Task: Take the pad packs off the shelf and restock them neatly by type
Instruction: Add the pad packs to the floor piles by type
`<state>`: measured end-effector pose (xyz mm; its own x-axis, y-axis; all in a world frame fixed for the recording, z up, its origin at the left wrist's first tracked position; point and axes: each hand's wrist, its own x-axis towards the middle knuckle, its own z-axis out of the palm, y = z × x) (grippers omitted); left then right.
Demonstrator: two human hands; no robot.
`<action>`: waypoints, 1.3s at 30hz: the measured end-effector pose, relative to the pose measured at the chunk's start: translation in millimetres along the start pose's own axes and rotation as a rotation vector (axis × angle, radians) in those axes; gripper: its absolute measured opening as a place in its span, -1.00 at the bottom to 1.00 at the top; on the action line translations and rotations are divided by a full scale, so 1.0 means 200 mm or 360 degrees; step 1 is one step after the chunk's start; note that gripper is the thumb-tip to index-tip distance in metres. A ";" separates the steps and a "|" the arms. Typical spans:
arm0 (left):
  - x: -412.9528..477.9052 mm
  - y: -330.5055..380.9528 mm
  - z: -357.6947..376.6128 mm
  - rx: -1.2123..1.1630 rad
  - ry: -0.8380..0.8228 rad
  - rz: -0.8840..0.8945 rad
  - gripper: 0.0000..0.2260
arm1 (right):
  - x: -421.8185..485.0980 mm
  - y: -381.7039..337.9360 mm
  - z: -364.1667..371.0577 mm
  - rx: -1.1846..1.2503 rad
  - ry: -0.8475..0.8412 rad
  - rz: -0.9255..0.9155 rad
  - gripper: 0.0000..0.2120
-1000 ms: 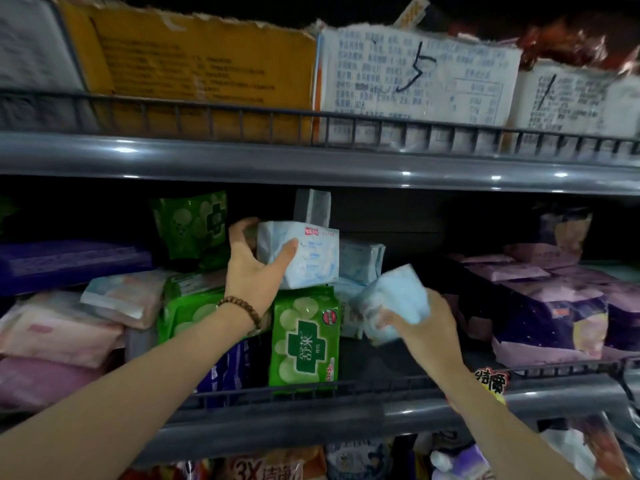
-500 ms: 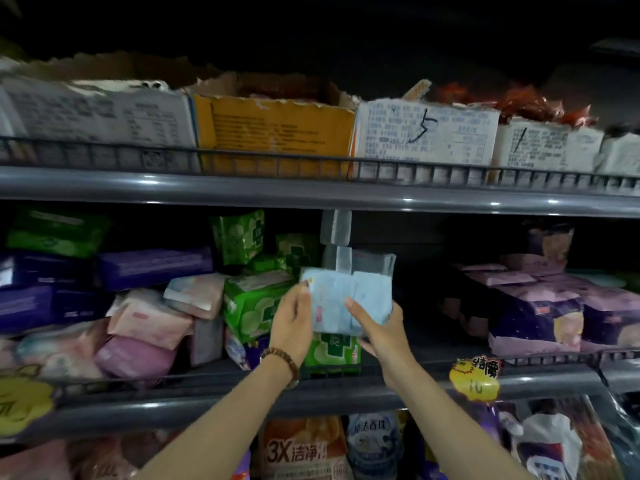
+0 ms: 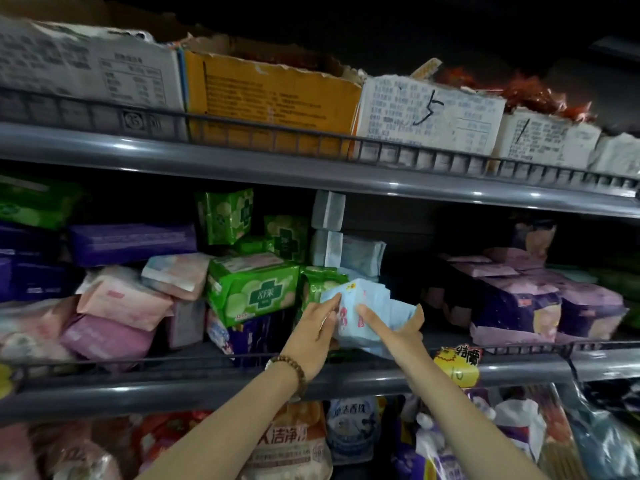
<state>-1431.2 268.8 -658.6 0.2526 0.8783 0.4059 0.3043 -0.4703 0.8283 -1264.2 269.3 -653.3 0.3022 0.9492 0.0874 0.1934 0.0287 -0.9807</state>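
Note:
Both hands hold light blue pad packs [image 3: 375, 308] low on the middle shelf [image 3: 381, 370], near its front rail. My left hand [image 3: 313, 332] grips their left side, thumb on the front. My right hand [image 3: 398, 329] holds them from the right and below. More light blue packs [image 3: 360, 254] stand stacked behind. Green packs [image 3: 254, 289] lie just to the left, pink packs [image 3: 121, 306] and purple packs [image 3: 128, 240] further left.
Purple and pink packs [image 3: 519, 303] fill the right of the shelf, with a dark gap between them and my hands. Cardboard boxes [image 3: 270, 98] line the upper shelf. A yellow price tag [image 3: 457, 365] hangs on the rail. Bagged goods [image 3: 298, 441] sit below.
The blue packs, held at mid-shelf height between both hands half a second ago, have come down to the shelf floor near the rail. The camera has tilted and moved closer.

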 end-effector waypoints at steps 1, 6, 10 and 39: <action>0.01 -0.02 0.01 0.0076 -0.0002 0.0040 -0.69 | 0.00 0.04 -0.02 0.0051 -0.0011 0.0021 0.38; 0.12 -0.05 0.10 0.0052 0.0091 0.0078 -0.74 | 0.04 0.17 -0.13 0.0483 -0.0070 0.0098 0.46; 0.18 -0.04 0.19 -0.0170 -0.0036 -0.0112 0.00 | 0.04 0.24 -0.19 0.0820 -0.0144 0.0031 0.16; -1.11 -0.38 -0.18 -0.0927 -0.0307 -0.1713 -0.35 | -0.96 0.72 0.31 0.0836 -0.1121 0.0958 -0.49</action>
<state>-1542.9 113.8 -798.4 0.2733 0.7439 -0.6099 -0.0004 0.6341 0.7732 -1351.7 109.9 -822.5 -0.4266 0.8145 -0.3932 -0.2860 -0.5340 -0.7957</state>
